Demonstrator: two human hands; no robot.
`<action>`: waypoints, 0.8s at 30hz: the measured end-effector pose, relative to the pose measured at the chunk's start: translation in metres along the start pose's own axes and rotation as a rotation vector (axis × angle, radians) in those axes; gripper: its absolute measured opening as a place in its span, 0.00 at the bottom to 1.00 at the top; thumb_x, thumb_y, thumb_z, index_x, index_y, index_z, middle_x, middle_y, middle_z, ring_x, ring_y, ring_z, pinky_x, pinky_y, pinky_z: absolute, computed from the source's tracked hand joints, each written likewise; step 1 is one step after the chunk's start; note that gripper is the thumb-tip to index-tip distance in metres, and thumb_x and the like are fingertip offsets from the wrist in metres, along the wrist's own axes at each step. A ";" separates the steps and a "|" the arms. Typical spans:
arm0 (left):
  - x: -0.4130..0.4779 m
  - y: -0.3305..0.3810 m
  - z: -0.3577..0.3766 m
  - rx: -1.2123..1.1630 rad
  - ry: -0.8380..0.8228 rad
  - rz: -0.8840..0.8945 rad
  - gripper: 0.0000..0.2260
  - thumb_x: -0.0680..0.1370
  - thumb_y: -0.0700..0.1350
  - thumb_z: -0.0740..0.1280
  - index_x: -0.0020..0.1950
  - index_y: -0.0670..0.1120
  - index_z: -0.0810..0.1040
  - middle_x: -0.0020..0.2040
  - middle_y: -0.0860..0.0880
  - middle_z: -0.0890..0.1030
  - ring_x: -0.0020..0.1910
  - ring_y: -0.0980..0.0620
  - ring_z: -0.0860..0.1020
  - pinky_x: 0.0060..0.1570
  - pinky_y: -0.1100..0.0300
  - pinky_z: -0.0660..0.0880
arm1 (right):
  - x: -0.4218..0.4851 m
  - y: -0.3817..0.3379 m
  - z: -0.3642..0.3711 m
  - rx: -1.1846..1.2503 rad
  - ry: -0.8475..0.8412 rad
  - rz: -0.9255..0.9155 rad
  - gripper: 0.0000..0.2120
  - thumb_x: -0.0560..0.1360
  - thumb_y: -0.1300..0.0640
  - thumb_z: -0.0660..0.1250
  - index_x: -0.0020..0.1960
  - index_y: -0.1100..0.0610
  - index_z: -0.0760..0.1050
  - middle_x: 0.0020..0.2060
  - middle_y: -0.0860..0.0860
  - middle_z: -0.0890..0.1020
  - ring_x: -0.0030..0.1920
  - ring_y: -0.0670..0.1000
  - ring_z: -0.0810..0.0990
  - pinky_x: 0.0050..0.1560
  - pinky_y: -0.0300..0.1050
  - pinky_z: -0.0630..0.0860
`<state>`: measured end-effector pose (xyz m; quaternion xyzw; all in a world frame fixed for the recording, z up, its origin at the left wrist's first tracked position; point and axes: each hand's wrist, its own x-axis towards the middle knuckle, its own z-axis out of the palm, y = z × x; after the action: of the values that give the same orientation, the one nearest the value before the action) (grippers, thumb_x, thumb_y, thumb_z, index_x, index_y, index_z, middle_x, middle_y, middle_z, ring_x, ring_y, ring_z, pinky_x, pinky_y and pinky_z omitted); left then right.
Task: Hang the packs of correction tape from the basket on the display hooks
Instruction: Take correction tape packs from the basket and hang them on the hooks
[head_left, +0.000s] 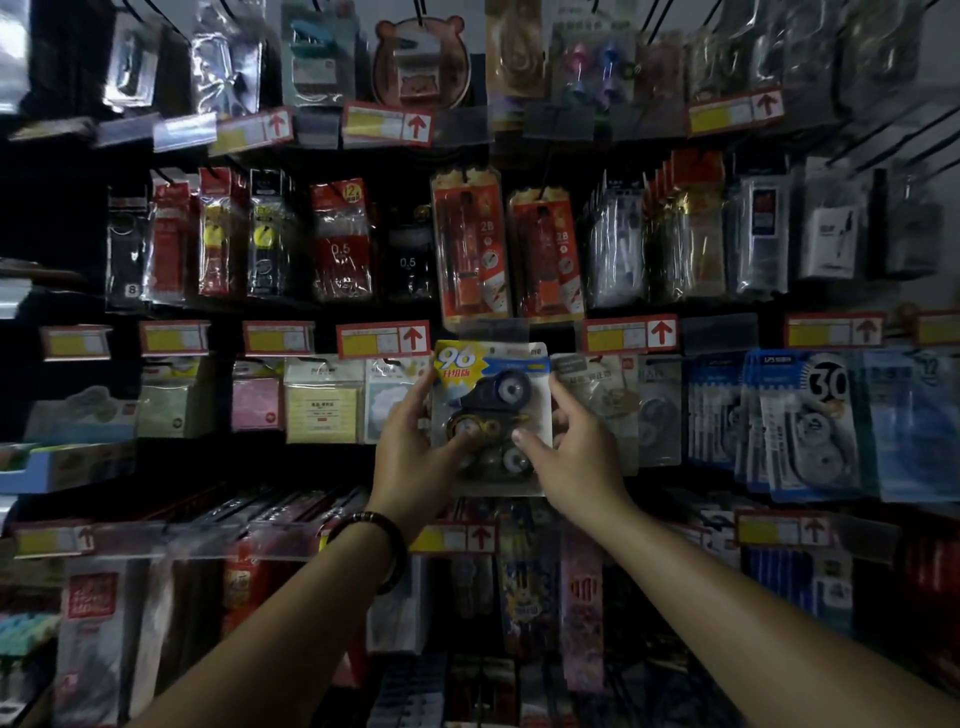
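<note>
Between both hands, correction tape pack (492, 415) upright, left hand (415, 447) & right hand (566, 452) clamped on its edges — thumbs on front

Two hands were in view, the left hand (410, 447) and the right hand (571, 457), holding one pack of correction tape (493, 374) between them. Three rollers showed inside it. One dark bracelet (387, 525) circled the left wrist. Farther up hung two orange 2B packs (470, 249), two 0.5 packs (340, 244) left of them, and one bear-shaped card (418, 62).
</note>
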<state>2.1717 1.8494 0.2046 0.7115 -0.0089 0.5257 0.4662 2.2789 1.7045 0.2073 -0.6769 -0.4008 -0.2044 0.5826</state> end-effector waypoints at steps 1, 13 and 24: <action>0.002 0.000 0.000 0.011 0.002 0.005 0.37 0.77 0.47 0.78 0.76 0.73 0.64 0.72 0.53 0.76 0.68 0.46 0.80 0.63 0.42 0.81 | 0.003 0.000 0.000 0.002 0.002 -0.009 0.39 0.78 0.53 0.75 0.83 0.44 0.59 0.71 0.53 0.79 0.70 0.56 0.79 0.67 0.60 0.79; 0.012 0.007 -0.001 0.115 -0.036 -0.091 0.33 0.78 0.41 0.76 0.80 0.56 0.68 0.56 0.61 0.76 0.59 0.49 0.83 0.58 0.46 0.84 | 0.019 -0.005 -0.008 -0.170 -0.057 0.054 0.38 0.77 0.48 0.75 0.82 0.51 0.64 0.64 0.48 0.82 0.67 0.53 0.79 0.61 0.46 0.76; -0.006 0.007 -0.004 0.475 -0.044 -0.090 0.33 0.77 0.44 0.75 0.81 0.52 0.67 0.47 0.50 0.83 0.49 0.49 0.82 0.50 0.50 0.82 | 0.003 -0.011 -0.019 -0.403 -0.162 0.138 0.28 0.77 0.44 0.69 0.75 0.44 0.68 0.73 0.57 0.67 0.71 0.63 0.73 0.68 0.56 0.76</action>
<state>2.1624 1.8452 0.2046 0.8120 0.1363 0.4764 0.3085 2.2757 1.6872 0.2211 -0.8196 -0.3500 -0.1853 0.4140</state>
